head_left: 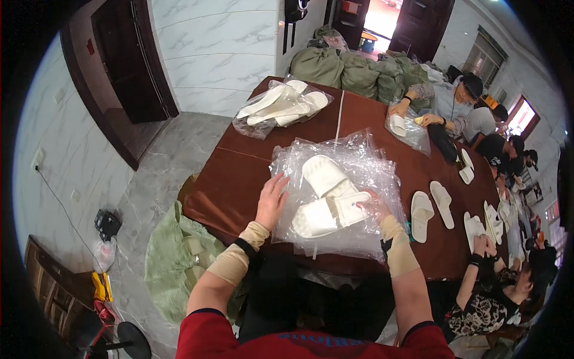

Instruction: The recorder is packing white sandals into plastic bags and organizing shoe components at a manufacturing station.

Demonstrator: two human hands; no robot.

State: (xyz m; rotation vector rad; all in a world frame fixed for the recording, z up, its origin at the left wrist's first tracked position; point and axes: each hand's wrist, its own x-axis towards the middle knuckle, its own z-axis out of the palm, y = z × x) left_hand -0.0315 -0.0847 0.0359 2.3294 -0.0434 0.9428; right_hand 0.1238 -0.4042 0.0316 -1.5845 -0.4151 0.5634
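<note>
White slippers [327, 197] lie on clear plastic bags [353, 157] at the centre of our brown table [239, 167]. Our left hand [272, 200] rests flat and released at nine o'clock; our right hand [373, 209] grasps a slipper at three o'clock.

Your top: red, short sleeves ending above elbows, dark navy trim at both cuffs. Dark blue lettering runs across chest, cut off by lower edge, bent by lens. Your left forearm [234, 262]: beige elastic sleeve from below elbow to wrist, fabric bunched in soft folds. Black band at that wrist, just under left hand [272, 200]. Your right forearm [399, 254]: matching beige sleeve, dark strap or band on its inner side near right hand [375, 208]. Both hands bare, no gloves.
</note>
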